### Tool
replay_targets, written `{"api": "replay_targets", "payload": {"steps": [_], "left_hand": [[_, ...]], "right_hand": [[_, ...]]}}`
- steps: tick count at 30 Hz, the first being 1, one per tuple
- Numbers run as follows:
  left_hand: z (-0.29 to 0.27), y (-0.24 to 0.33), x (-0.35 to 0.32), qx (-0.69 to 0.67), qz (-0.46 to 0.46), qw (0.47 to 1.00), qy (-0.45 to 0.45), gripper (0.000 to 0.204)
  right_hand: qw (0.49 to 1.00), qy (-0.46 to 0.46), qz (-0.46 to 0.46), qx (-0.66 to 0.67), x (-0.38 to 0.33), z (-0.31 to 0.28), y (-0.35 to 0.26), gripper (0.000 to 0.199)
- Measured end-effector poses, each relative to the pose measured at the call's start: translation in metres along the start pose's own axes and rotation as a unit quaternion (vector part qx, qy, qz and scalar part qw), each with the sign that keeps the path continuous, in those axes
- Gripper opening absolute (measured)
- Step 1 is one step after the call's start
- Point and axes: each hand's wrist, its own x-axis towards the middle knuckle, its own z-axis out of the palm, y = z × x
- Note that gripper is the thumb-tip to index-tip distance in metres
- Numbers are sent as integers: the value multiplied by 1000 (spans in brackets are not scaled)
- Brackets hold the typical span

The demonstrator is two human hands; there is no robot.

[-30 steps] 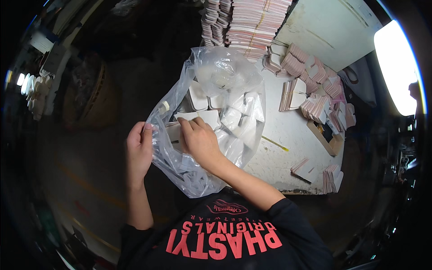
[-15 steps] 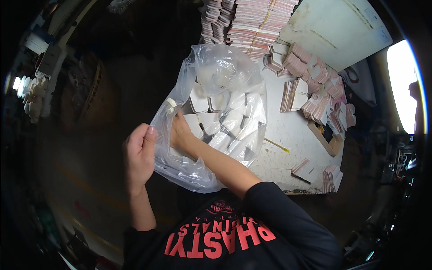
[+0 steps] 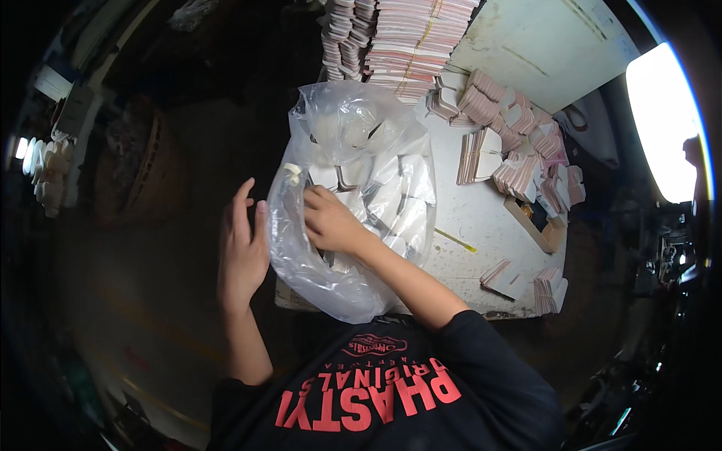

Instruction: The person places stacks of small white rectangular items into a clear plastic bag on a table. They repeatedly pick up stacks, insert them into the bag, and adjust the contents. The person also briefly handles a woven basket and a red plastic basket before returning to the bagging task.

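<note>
A clear plastic bag (image 3: pixel 301 263) lies on the table, its mouth spread open and its near part crumpled. Inside are bundles of flat white pieces with rounded corners (image 3: pixel 350 171), some seen through the film. My right hand (image 3: pixel 332 219) reaches into the mouth with curled fingers, by the bag's left inner side. What its fingertips hold, if anything, is hidden. Just outside the bag's left edge, my left hand (image 3: pixel 244 252) has its fingers apart and stretched upward, near or touching the film. A small pale knob-like piece (image 3: pixel 292 173) shows at the bag's left rim.
Tall stacks of pink-and-white pieces (image 3: pixel 414 49) stand at the table's far side. Loose bundles (image 3: pixel 496 113) pile up at the right, beside an open box (image 3: pixel 543 233). A yellow stick (image 3: pixel 456 240) and two small bundles (image 3: pixel 505 279) lie on the white table (image 3: pixel 444 274).
My left hand has let go of the bag's edge and opened its fingers. My right hand has drawn back from deeper in the bag, its fingers now curled. The near film has shifted.
</note>
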Motion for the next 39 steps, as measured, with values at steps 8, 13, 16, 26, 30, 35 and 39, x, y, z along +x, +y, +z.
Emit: {"api": "replay_targets", "payload": {"steps": [8, 13, 16, 26, 30, 35, 39], "left_hand": [[121, -145, -17, -81, -106, 990, 40, 43], [148, -148, -59, -72, -68, 993, 59, 39], [177, -134, -116, 25, 74, 988, 135, 42], [79, -50, -82, -336, -139, 920, 149, 44], [49, 4, -39, -304, 57, 935, 171, 36], [63, 51, -37, -231, 193, 949, 95, 31], [133, 69, -64, -9, 227, 973, -45, 57]], "right_hand": [[998, -53, 40, -16, -184, -97, -38, 9], [963, 175, 150, -135, -228, -135, -35, 6], [942, 259, 170, -132, -228, -147, -44, 9], [851, -337, 359, -182, -205, -87, -101, 21], [911, -191, 325, -170, -215, -80, -106, 30], [902, -165, 363, -163, -198, -56, -97, 27], [874, -227, 389, -182, -193, -24, -77, 30]]}}
